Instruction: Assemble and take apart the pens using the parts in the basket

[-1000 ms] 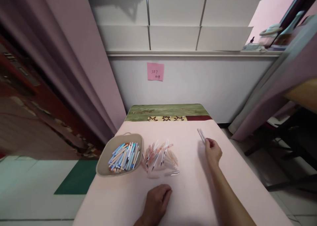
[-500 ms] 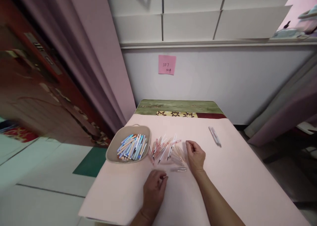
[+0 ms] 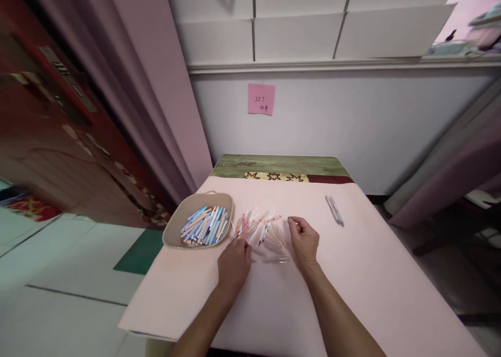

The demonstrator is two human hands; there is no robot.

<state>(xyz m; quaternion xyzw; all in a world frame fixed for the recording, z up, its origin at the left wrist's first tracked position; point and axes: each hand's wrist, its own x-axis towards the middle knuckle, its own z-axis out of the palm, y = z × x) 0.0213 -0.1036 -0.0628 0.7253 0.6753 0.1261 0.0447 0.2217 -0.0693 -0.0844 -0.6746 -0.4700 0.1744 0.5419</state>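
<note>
Loose clear, white and pink pen parts [image 3: 260, 229] lie in a pile at the middle of the pink-covered table [image 3: 344, 278]. My left hand [image 3: 235, 263] is at the pile's near left edge, its curled fingertips among the pink pieces; whether they grip one is hidden. Just right of the pile, my right hand [image 3: 304, 239] is closed with thumb and finger together, and anything between them is too small to make out. A clear tube [image 3: 276, 260] lies between the hands. Two pens [image 3: 334, 211] rest side by side farther right.
A beige basket [image 3: 169, 234] full of blue, white and orange pens stands left of the pile. Behind the table is a wall with a pink note [image 3: 261, 99]. A purple curtain [image 3: 172, 138] hangs at the left.
My left hand has moved forward from the near table area to the pile's edge. My right hand remains beside the pile, still closed. The view has shifted slightly.
</note>
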